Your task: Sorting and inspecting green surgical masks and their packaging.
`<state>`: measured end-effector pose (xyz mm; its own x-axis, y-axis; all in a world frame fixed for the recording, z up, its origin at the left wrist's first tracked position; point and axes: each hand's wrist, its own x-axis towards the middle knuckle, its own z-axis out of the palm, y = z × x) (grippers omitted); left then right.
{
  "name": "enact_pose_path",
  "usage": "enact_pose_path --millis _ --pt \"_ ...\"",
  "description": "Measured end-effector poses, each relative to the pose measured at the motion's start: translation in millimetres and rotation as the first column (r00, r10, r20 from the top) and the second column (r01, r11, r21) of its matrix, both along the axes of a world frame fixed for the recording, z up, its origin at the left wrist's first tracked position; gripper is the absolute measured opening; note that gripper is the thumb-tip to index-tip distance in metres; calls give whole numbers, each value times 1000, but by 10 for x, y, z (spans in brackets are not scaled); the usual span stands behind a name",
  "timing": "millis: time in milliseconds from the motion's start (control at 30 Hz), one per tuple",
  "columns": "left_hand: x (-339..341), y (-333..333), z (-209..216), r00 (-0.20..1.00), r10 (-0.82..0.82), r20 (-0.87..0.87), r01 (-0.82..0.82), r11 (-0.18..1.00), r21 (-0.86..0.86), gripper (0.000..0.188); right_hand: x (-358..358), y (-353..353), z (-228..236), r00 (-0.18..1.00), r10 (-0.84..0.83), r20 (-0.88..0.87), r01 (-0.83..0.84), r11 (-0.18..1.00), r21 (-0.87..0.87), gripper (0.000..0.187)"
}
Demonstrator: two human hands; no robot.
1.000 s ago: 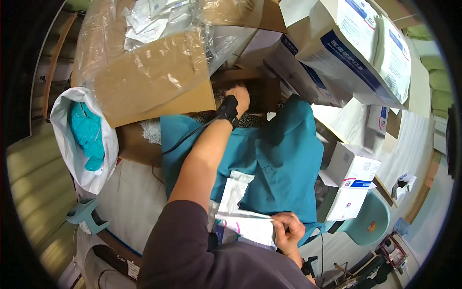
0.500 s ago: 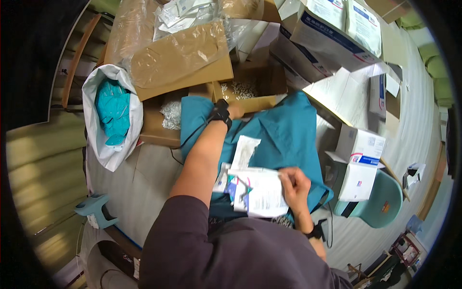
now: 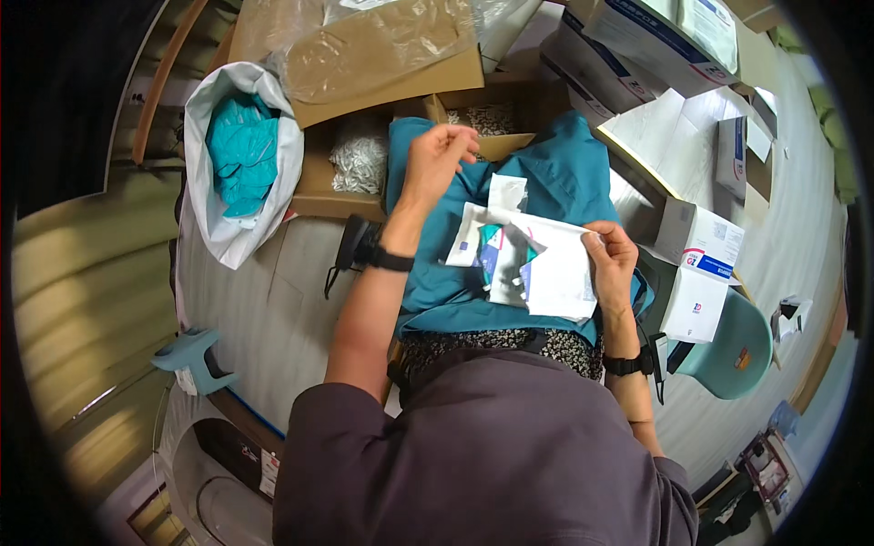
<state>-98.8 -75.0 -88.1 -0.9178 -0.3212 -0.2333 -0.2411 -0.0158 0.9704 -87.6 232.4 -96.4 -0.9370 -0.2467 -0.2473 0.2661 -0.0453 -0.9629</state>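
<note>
My right hand (image 3: pixel 612 264) pinches the right edge of a white pouch (image 3: pixel 563 273), which lies over the teal cloth (image 3: pixel 428 282) on my lap. Small teal, white and purple packets (image 3: pixel 490 255) show at the pouch's left side; whether they are in it or on it I cannot tell. Just beyond the pouch a clear and white packet (image 3: pixel 508 193) rests on the cloth. Raised above the cloth's far left part, my left hand (image 3: pixel 437 168) has its fingers curled together. Anything between those fingertips is too small to make out.
Ahead stand a cardboard box of small white pieces (image 3: pixel 487 118) and another with a clump of whitish pieces (image 3: pixel 358 166). A white sack of teal packets (image 3: pixel 244 155) is at the left. White cartons (image 3: pixel 696 309) stand by a teal chair (image 3: pixel 728 350) on the right.
My left hand has come back from the far box and lifted over the cloth. My right hand and the pouch have shifted up and to the right in view.
</note>
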Motion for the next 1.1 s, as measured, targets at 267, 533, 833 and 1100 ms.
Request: enact_pose_path --millis 267,533,833,1100 --pt "832 362 184 1000 -7 29 7 1000 -19 13 -35 -39 -52 999 8 51 -5 998 -69 7" --pt "1054 593 235 948 -5 318 -49 986 162 17 12 -47 -93 999 -4 33 6 997 -73 8" --pt "1203 550 174 937 -223 268 90 897 433 11 52 -20 -111 1000 -9 12 10 997 -71 8" --pt "1133 -76 409 900 425 -97 -375 868 326 10 31 -14 -74 999 -33 30 36 996 -78 7"
